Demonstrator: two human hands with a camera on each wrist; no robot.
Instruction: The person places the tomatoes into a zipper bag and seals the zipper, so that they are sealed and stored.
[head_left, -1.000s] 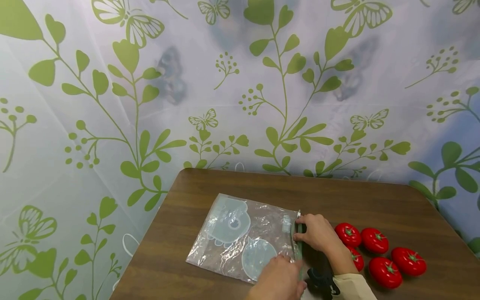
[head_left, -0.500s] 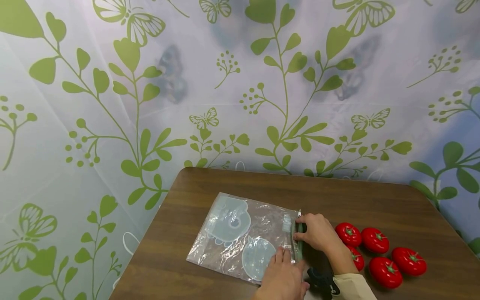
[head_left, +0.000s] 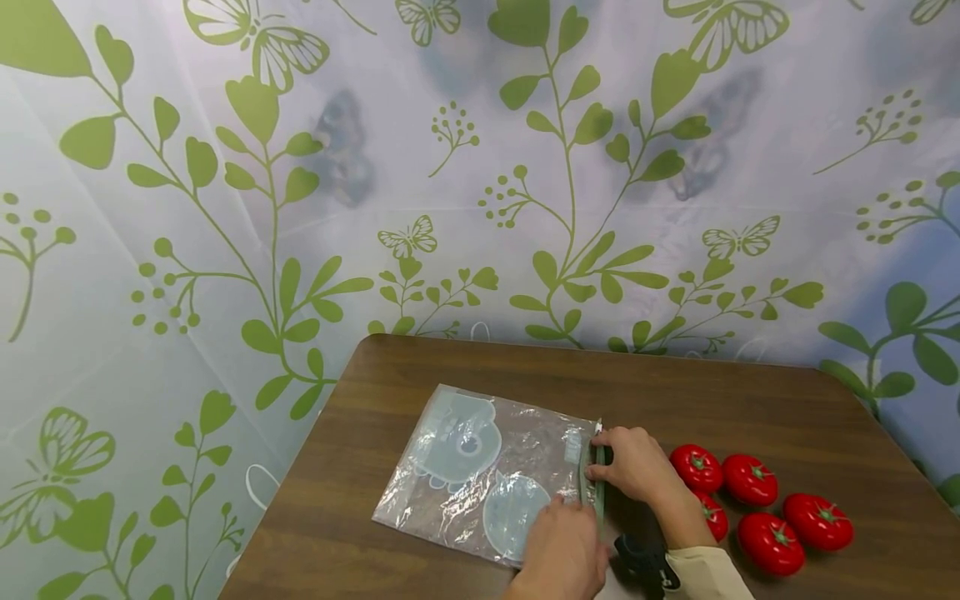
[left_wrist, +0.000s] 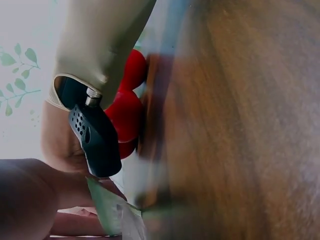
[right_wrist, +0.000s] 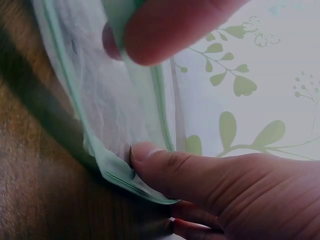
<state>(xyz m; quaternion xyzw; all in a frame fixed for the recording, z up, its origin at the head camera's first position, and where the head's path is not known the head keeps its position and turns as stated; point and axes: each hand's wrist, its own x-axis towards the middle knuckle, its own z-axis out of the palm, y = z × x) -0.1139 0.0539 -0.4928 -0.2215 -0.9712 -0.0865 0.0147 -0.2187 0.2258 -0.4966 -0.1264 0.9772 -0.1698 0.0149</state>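
Observation:
A clear plastic zip bag (head_left: 525,442) with pale blue prints lies on the table, its green zip edge (head_left: 592,492) facing right. My right hand (head_left: 637,467) pinches the far end of that edge between thumb and fingers. At the near end, my left hand (head_left: 564,542) holds the edge with bent fingers. In the left wrist view, the left hand's fingers (left_wrist: 75,192) meet the green strip (left_wrist: 106,207). The right wrist view shows the bag's mouth (right_wrist: 107,100) parted, the right thumb (right_wrist: 155,157) at one corner and a left fingertip (right_wrist: 150,40) on the upper lip.
Several red tomatoes (head_left: 771,543) with green stems sit right of my right forearm. A black wrist camera (head_left: 641,557) is strapped at the cream sleeve (head_left: 705,575). Behind the brown table (head_left: 487,358) hangs a leaf-and-butterfly curtain (head_left: 465,175).
My left hand's fingers reached out flatter over the bag half a second ago and are now bent back near the zip edge. The right hand stays in place; the bag has barely shifted.

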